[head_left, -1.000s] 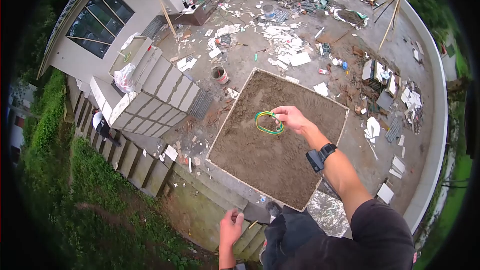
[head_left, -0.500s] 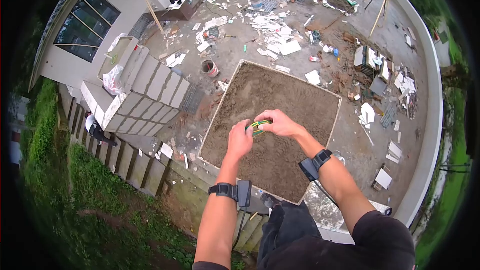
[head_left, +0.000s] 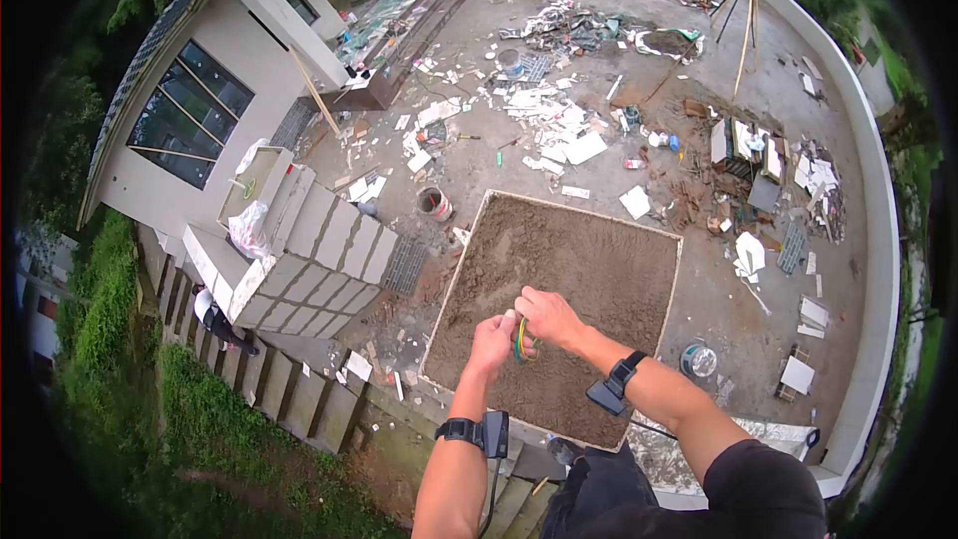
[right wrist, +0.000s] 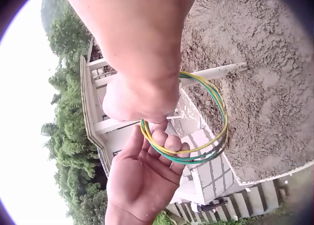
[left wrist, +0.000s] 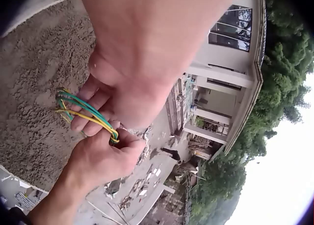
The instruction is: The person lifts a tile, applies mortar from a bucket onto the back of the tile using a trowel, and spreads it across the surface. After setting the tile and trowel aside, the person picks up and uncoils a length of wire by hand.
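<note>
A loose coil of green and yellow wire (head_left: 520,343) hangs between my two hands, over a raised square bed of rough grey-brown mortar or sand (head_left: 559,255). My right hand (head_left: 551,317) pinches the coil at its upper end, thumb and fingers close together. From the left side, my left hand (head_left: 491,344) meets it, fingertips right by the right hand's. In the right wrist view, the left hand's curled fingers (right wrist: 169,144) lie inside the loop, with strands across them. The left wrist view shows the wire bunched at the right hand's thumb (left wrist: 130,146).
Steps (head_left: 299,394) descend at the left, where a person (head_left: 212,317) bends over. A block-built wall (head_left: 319,260) and a bucket (head_left: 434,204) stand beyond the bed's left side. Broken white sheets (head_left: 564,130) litter the ground; another bucket (head_left: 699,360) stands at right.
The right hand first held the coil alone while the left hung low; the left rose to join it. Both hands are now lower in view, and the coil hangs below their fingertips.
</note>
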Action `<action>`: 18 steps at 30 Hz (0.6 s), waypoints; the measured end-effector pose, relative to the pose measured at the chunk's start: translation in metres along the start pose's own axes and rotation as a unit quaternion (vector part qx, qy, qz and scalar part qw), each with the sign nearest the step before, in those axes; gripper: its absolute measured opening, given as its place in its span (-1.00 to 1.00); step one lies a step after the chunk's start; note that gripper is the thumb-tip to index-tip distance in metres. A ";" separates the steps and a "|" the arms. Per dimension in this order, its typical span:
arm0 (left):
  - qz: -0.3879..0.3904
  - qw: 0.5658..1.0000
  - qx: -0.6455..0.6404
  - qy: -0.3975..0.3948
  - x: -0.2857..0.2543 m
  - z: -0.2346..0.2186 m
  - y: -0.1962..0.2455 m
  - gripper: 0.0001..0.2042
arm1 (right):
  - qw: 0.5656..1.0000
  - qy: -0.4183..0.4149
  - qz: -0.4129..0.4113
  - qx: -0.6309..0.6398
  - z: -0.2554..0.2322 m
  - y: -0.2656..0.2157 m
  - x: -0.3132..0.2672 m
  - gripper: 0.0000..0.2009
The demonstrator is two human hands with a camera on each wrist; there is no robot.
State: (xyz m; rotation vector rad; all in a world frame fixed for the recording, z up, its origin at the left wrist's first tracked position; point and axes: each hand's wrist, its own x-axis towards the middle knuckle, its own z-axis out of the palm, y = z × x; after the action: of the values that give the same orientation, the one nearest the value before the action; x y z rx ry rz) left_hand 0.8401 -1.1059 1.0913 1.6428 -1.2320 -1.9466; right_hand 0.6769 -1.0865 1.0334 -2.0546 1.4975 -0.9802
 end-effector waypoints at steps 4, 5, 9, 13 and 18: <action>0.016 1.000 0.014 -0.006 0.012 0.001 -0.013 -0.64 | 0.993 -0.065 0.049 0.084 -0.017 -0.001 0.001 -0.75; 0.019 1.000 0.012 -0.003 0.012 0.002 -0.016 -0.64 | 0.993 -0.066 0.044 0.083 -0.024 0.002 0.006 -0.75; 0.011 0.999 -0.038 -0.038 0.006 0.004 -0.015 -0.67 | 0.977 -0.195 0.008 0.087 -0.040 0.017 0.015 -0.71; -0.076 0.985 -0.127 -0.093 0.005 0.010 -0.001 -0.70 | 0.980 -0.184 -0.043 0.069 -0.042 0.023 0.008 -0.81; -0.095 0.968 -0.198 -0.117 0.016 0.011 -0.016 -0.70 | 0.977 -0.181 -0.042 0.103 -0.052 0.022 -0.003 -0.74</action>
State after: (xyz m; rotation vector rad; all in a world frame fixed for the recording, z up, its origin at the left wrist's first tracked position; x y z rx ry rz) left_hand 0.8297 -1.1040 1.0686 1.3965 -0.7053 -2.3729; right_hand 0.6233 -1.0870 1.0525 -2.0245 1.0843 -0.7069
